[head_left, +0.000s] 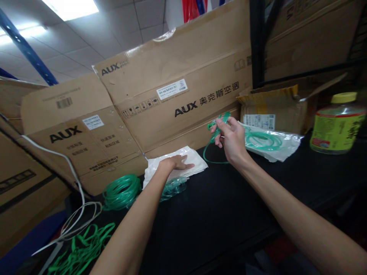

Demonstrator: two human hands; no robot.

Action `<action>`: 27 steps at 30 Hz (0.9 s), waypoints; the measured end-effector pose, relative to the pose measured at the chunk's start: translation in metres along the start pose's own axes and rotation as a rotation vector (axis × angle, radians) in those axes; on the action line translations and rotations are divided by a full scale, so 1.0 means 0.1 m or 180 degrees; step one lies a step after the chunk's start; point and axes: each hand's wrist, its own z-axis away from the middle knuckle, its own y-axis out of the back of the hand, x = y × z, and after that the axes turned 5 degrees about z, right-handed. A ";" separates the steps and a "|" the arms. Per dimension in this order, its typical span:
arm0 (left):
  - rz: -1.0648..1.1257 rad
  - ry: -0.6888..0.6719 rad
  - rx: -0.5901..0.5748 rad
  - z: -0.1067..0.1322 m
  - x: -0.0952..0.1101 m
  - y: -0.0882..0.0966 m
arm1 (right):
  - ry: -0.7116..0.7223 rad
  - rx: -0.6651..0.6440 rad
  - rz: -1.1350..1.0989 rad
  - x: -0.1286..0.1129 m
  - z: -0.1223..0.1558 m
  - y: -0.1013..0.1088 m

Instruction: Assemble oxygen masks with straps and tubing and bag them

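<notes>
My left hand (pixel 177 162) lies with its fingers stretched out on a stack of white plastic pouches (pixel 197 158). Clear green plastic pieces (pixel 174 188) sit just in front of that stack. Raised above the black table, my right hand (pixel 231 135) is closed around a green piece of plastic tubing (pixel 212 130), whose thin end loops down toward the tabletop. Just right of this hand is a white pouch with coiled green tubing (pixel 263 141) showing through its clear side. A thick coil of green tubing (pixel 122 191) rests left of my left forearm.
Large AUX cardboard panels (pixel 183 84) stand along the back. An opened carton (pixel 271 109) and a yellow-lidded jar (pixel 335 126) are at the right. Green elastic straps (pixel 83 248) lie in a heap at the front left, beside a white cable (pixel 77 179).
</notes>
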 end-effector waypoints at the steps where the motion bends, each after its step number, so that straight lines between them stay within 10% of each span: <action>1: -0.0025 -0.0028 0.0001 -0.01 0.01 -0.01 | 0.0005 -0.0010 -0.0014 -0.01 0.01 0.00; 7: 0.0180 -0.0470 0.0572 0.14 0.09 0.11 | -0.0043 -0.0202 -0.0232 -0.15 0.07 -0.04; 13: 0.0800 -0.0871 0.1685 0.98 0.33 0.22 | -0.0299 -0.0584 -0.0530 -0.33 0.17 -0.08; 19: 0.1706 -0.1217 0.1264 1.88 0.61 -0.35 | -0.0751 -0.0844 -0.0737 -0.49 0.43 -0.05; 27: 0.0935 -0.1374 0.1199 2.05 0.67 -1.13 | -0.1921 -0.0699 -0.0676 -0.77 0.88 0.36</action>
